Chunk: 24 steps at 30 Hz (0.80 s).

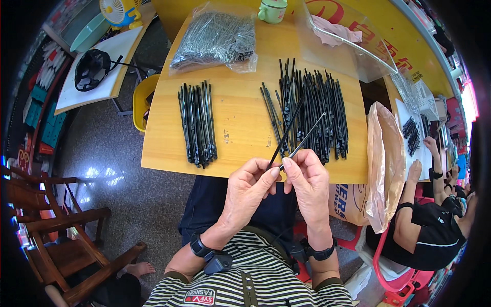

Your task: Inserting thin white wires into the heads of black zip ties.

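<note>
Close together over the table's near edge, both my hands are closed on thin rods. Between the thumb and fingers of my left hand is a slim black rod, slanting up and away. My right hand pinches a second thin dark rod with a small rounded tip and a grey sheen. Their lower ends meet near my thumbs, partly hidden by fingers. Beyond my hands lies a wide pile of similar black rods. A neater bundle of black rods rests to the left.
On the wooden table lie a clear plastic bag of rods, a light green mug and a pink cloth by a clear panel. A tan bag hangs at the right edge. Another person sits at right; wooden chair at left.
</note>
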Each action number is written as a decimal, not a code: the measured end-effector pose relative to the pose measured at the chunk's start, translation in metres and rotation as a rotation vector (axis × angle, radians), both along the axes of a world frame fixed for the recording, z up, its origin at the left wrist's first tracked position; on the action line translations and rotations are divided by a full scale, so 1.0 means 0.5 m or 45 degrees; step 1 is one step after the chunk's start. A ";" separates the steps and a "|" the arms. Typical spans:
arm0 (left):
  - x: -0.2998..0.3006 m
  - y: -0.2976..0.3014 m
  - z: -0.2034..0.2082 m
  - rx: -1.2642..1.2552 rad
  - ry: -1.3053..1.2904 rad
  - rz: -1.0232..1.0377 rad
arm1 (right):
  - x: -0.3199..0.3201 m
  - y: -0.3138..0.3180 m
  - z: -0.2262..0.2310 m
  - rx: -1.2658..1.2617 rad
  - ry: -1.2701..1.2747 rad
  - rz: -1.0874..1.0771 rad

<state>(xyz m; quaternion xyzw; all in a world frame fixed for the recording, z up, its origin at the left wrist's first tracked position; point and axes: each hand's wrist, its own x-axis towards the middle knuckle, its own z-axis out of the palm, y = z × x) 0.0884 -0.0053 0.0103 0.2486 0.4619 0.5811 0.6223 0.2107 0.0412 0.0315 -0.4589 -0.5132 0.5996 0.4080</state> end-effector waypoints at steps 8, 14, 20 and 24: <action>-0.003 -0.001 -0.004 0.021 0.024 -0.003 | -0.018 -0.002 -0.001 0.020 -0.106 -0.063; -0.018 -0.010 0.004 0.044 0.160 -0.004 | -0.022 -0.004 -0.001 -0.010 0.017 0.003; -0.131 -0.016 -0.003 0.119 0.535 0.495 | -0.015 0.000 -0.012 0.029 -0.148 0.014; -0.237 -0.021 -0.064 0.011 0.872 0.716 | -0.007 0.009 -0.023 0.241 -0.445 -0.060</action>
